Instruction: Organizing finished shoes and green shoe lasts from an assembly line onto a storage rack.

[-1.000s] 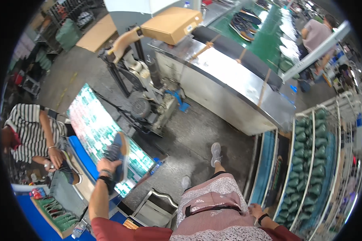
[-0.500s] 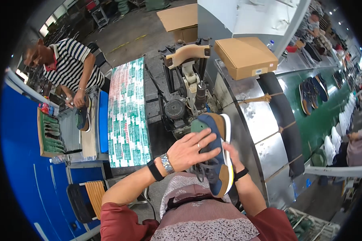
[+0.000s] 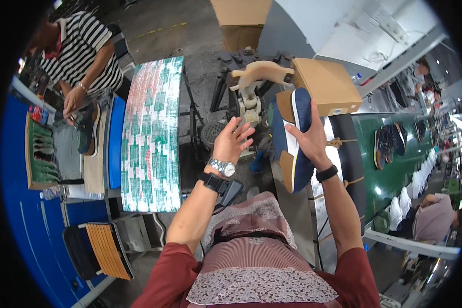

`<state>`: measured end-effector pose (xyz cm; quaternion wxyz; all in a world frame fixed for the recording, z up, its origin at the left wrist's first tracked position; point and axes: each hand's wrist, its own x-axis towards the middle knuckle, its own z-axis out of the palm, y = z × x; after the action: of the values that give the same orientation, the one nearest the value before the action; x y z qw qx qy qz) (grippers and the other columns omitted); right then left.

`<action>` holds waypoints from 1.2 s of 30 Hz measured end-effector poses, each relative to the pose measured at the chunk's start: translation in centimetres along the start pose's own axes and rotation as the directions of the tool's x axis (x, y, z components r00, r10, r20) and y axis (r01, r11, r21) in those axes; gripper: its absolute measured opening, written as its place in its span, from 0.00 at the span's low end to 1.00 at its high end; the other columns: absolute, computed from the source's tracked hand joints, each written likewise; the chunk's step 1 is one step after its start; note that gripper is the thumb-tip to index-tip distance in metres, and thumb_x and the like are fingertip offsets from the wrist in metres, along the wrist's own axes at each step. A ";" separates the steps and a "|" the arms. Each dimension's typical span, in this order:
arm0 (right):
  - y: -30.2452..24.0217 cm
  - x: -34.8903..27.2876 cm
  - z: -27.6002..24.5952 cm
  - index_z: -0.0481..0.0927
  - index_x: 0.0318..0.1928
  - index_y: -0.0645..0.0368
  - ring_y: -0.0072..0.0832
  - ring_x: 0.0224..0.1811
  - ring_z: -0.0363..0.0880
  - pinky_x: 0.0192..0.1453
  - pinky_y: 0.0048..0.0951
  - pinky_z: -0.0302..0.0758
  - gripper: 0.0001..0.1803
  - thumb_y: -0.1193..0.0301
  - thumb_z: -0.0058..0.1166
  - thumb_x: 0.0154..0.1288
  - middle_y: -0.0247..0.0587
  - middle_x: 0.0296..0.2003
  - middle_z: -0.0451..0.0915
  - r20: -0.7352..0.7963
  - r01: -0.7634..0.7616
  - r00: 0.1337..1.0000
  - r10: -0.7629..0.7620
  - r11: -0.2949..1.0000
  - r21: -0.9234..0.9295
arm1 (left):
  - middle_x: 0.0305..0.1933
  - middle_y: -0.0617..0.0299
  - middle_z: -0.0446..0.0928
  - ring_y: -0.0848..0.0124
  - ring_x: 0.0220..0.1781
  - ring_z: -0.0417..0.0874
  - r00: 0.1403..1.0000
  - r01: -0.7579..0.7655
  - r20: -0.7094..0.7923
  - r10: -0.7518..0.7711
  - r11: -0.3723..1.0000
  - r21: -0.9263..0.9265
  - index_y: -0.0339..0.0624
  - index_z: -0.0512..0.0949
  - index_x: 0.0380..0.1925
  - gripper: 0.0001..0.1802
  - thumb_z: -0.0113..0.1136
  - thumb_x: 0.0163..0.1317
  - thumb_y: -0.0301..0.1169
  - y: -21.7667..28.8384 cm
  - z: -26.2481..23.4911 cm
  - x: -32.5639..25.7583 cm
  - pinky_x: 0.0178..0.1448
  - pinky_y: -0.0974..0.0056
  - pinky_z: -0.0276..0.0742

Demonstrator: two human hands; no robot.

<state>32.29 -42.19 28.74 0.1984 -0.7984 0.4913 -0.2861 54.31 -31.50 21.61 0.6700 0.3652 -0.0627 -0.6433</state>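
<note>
A navy, tan and white sneaker (image 3: 283,134) is raised in front of me, tilted on its side with its length running away from me. My right hand (image 3: 313,137) grips it from the right, thumb and fingers spread around the sole side. Left of the shoe, my left hand (image 3: 232,143) is held in the air with its fingers apart and slightly curled, touching nothing. Just beyond both hands stands a machine with a curved cream-coloured pad (image 3: 264,72) on top.
A cardboard box (image 3: 327,84) rests behind the shoe on the right. Farther right, a green conveyor (image 3: 367,146) carries dark and white shoes. At left is a bench wrapped in green-and-white printed sheeting (image 3: 151,138). Past it, a co-worker in a striped shirt (image 3: 90,43) handles another shoe.
My left hand has let go of the sneaker and moved left. My right hand has carried the shoe up and away from me, turning it over.
</note>
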 end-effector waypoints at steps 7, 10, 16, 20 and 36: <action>-5.4 4.6 0.4 0.53 0.78 0.57 0.54 0.44 0.82 0.47 0.50 0.79 0.58 0.53 0.69 0.51 0.54 0.49 0.76 0.255 0.117 0.967 -0.009 0.903 -0.414 | 0.59 0.48 0.74 0.56 0.60 0.79 0.994 0.063 -0.078 -0.082 0.972 -0.224 0.35 0.65 0.67 0.39 0.53 0.71 0.58 -1.1 0.1 2.9 0.59 0.54 0.74; -2.9 3.5 0.9 0.54 0.77 0.57 0.52 0.40 0.82 0.42 0.49 0.79 0.57 0.57 0.69 0.49 0.52 0.44 0.76 0.151 0.182 0.979 -0.138 0.925 -0.334 | 0.57 0.49 0.74 0.57 0.58 0.79 0.984 0.062 -0.154 -0.095 0.977 -0.205 0.35 0.66 0.66 0.39 0.54 0.70 0.58 -2.5 -1.1 3.5 0.57 0.55 0.74; -1.5 0.5 -0.4 0.55 0.76 0.59 0.52 0.38 0.80 0.36 0.47 0.78 0.54 0.64 0.67 0.48 0.51 0.42 0.74 0.069 0.278 0.960 -0.271 0.949 -0.149 | 0.53 0.62 0.78 0.68 0.54 0.80 0.936 0.341 0.116 -0.333 0.938 -0.056 0.54 0.71 0.62 0.32 0.49 0.71 0.64 -10.3 1.6 0.0 0.57 0.55 0.76; -2.1 -0.7 0.0 0.55 0.77 0.59 0.54 0.46 0.81 0.43 0.45 0.79 0.54 0.69 0.67 0.49 0.56 0.50 0.77 0.087 0.211 0.976 -0.201 0.967 -0.139 | 0.65 0.56 0.75 0.65 0.66 0.75 0.982 0.185 0.097 -0.160 0.910 -0.371 0.41 0.69 0.68 0.34 0.48 0.75 0.56 -14.0 7.3 -0.4 0.69 0.59 0.70; -3.1 -5.6 -2.9 0.46 0.80 0.52 0.58 0.43 0.79 0.45 0.48 0.80 0.58 0.63 0.66 0.51 0.58 0.50 0.72 -0.012 0.051 0.999 -0.051 0.998 -0.026 | 0.61 0.61 0.74 0.70 0.59 0.77 0.997 0.078 0.016 -0.076 0.960 -0.269 0.35 0.67 0.66 0.32 0.52 0.76 0.50 -16.0 7.4 -3.0 0.64 0.62 0.75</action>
<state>30.47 -35.89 31.34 0.1774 -0.8113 0.4758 -0.2898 36.70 -30.28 19.00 0.6878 0.2709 0.0379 -0.6724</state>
